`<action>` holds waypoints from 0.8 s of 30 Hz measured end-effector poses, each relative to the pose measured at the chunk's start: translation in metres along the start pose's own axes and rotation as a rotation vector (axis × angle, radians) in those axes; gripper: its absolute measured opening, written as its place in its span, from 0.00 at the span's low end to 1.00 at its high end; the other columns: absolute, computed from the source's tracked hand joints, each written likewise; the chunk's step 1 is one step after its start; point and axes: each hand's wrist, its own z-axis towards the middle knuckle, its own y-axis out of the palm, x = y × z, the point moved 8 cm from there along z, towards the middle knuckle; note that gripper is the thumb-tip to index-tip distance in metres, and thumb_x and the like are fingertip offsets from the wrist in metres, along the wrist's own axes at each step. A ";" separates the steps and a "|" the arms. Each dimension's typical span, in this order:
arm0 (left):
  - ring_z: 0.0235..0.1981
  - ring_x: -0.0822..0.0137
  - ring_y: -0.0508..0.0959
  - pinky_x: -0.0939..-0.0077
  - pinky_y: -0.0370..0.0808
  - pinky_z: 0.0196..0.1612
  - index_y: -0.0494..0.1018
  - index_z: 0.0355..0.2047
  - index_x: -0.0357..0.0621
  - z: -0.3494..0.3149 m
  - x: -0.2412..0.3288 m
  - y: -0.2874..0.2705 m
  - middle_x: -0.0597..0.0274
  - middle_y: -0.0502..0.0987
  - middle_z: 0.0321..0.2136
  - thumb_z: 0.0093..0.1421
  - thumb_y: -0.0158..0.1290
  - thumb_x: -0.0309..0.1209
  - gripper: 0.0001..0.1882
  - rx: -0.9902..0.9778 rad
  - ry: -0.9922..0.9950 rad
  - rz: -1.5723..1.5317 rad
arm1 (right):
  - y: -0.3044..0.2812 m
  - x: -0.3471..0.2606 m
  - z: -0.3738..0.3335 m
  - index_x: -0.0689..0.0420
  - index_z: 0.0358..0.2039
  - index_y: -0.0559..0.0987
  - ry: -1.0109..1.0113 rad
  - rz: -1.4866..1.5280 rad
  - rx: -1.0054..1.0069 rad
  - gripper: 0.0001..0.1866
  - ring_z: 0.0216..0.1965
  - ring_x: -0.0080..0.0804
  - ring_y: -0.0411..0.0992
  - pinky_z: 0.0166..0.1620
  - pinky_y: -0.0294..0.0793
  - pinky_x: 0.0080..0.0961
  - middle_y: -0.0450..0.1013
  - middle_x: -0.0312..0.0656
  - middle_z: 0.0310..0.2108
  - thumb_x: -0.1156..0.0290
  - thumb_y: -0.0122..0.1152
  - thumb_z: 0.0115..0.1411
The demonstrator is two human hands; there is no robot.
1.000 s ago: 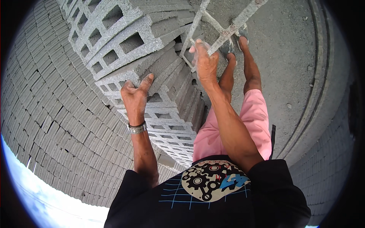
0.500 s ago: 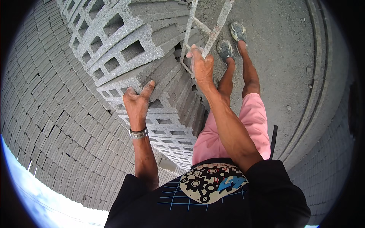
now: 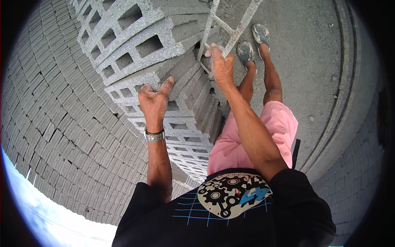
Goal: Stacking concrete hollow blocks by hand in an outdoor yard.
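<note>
My left hand [image 3: 154, 101], with a metal-banded watch [image 3: 155, 136] at its wrist, grips the edge of a grey hollow concrete block [image 3: 175, 71] in a tall stack. Its thumb presses on the block's face, and the other fingertips are hidden. My right hand [image 3: 222, 68] is wrapped around a narrow, ladder-like metal frame [image 3: 243, 21], crusted with grey dust. The frame's lower end reaches beside the stack, close to the blocks' sides. Both hands look dusty.
More hollow blocks [image 3: 154, 43] rise in rows just beyond my left hand. A large wall of stacked blocks [image 3: 53, 119] fills the left side. My shoes [image 3: 246, 52] stand on dusty grey ground [image 3: 302, 61], with track-like grooves [image 3: 343, 88] to the right.
The stack, the metal frame and both hands sit slightly farther right in the picture. Both hands keep the same holds.
</note>
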 end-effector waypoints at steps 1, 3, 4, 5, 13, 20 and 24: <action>0.19 0.75 0.54 0.72 0.53 0.19 0.51 0.11 0.46 0.003 0.002 0.005 0.71 0.56 0.14 0.48 0.69 0.44 0.35 0.004 -0.004 -0.008 | -0.005 0.006 0.004 0.62 0.19 0.78 0.053 0.081 0.029 0.20 0.17 0.24 0.62 0.25 0.60 0.25 0.63 0.32 0.13 0.58 0.55 0.59; 0.19 0.74 0.53 0.71 0.52 0.19 0.49 0.11 0.45 0.002 0.013 0.003 0.71 0.54 0.14 0.48 0.69 0.46 0.36 0.002 0.055 0.012 | -0.011 0.008 -0.003 0.62 0.20 0.76 0.107 0.207 0.084 0.20 0.15 0.21 0.58 0.21 0.58 0.22 0.60 0.30 0.13 0.59 0.55 0.60; 0.19 0.74 0.59 0.72 0.59 0.21 0.61 0.11 0.39 0.004 0.013 0.006 0.68 0.64 0.14 0.54 0.65 0.45 0.30 -0.124 0.053 0.053 | -0.020 0.003 -0.005 0.62 0.21 0.76 0.083 0.235 0.117 0.19 0.15 0.20 0.57 0.20 0.57 0.21 0.59 0.29 0.13 0.59 0.54 0.60; 0.19 0.74 0.59 0.72 0.59 0.21 0.61 0.11 0.39 0.000 0.008 0.001 0.68 0.64 0.14 0.54 0.65 0.45 0.30 -0.109 0.039 0.052 | -0.031 -0.003 -0.005 0.62 0.21 0.75 0.065 0.286 0.118 0.19 0.14 0.19 0.55 0.19 0.56 0.21 0.57 0.29 0.12 0.59 0.54 0.60; 0.34 0.57 0.77 0.60 0.71 0.38 0.78 0.36 0.30 -0.087 -0.005 -0.006 0.45 0.80 0.32 0.55 0.61 0.47 0.26 0.069 0.371 0.054 | -0.097 -0.051 -0.023 0.60 0.24 0.73 -0.026 0.384 0.164 0.17 0.11 0.17 0.46 0.18 0.51 0.21 0.50 0.25 0.10 0.59 0.55 0.61; 0.21 0.44 0.71 0.58 0.67 0.44 0.69 0.14 0.30 -0.067 -0.025 0.048 0.40 0.70 0.14 0.45 0.65 0.54 0.33 0.048 0.059 0.291 | -0.074 -0.003 -0.051 0.59 0.23 0.75 0.081 0.230 0.099 0.16 0.12 0.17 0.49 0.18 0.52 0.21 0.52 0.25 0.12 0.60 0.57 0.61; 0.15 0.65 0.60 0.65 0.61 0.20 0.60 0.10 0.37 -0.068 -0.056 0.048 0.58 0.61 0.10 0.45 0.68 0.47 0.32 -0.005 -0.057 0.117 | -0.075 0.004 -0.048 0.60 0.24 0.76 0.066 0.170 0.137 0.17 0.12 0.16 0.49 0.19 0.53 0.19 0.54 0.25 0.12 0.58 0.58 0.60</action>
